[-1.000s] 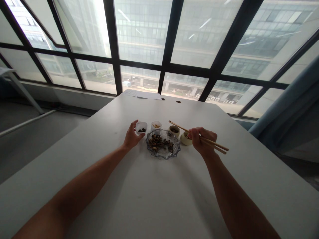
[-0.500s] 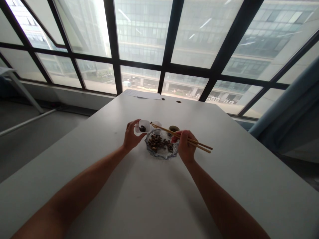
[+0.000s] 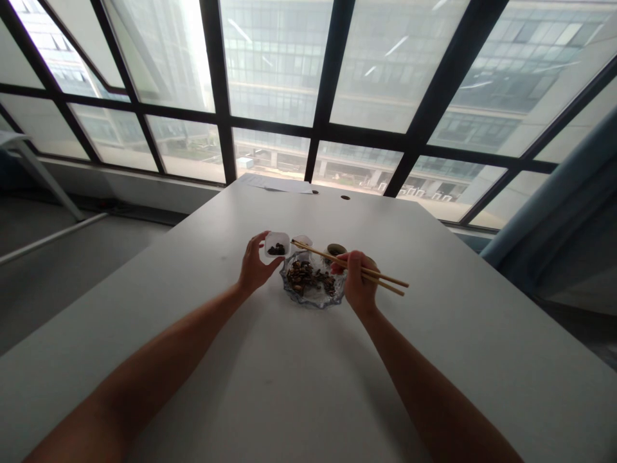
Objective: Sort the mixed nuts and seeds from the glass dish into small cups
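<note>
My left hand (image 3: 255, 262) grips a small white plastic cup (image 3: 277, 239) by its side, and dark seed-like pieces (image 3: 276, 249) lie inside it. A pair of wooden chopsticks (image 3: 373, 275) is held in my right hand (image 3: 359, 278). Their tips reach the right side of the cup, where a tiny dark piece seems to sit between them. Below both hands stands a clear scalloped glass bowl (image 3: 313, 303) holding many brown seed-like pieces (image 3: 303, 276). Behind the bowl is another pale container (image 3: 303, 241), partly hidden by the chopsticks.
A small jar (image 3: 336, 249) with an olive-coloured rim stands right behind the bowl. White paper (image 3: 284, 185) lies at the far end of the white table (image 3: 270, 386), near two cable holes. Beyond are large windows; a blue curtain (image 3: 554, 218) hangs on the right.
The white cup has tilted so that more of its dark contents shows. The chopsticks have shifted slightly, their tips staying near the cup. The bowl has not moved.
</note>
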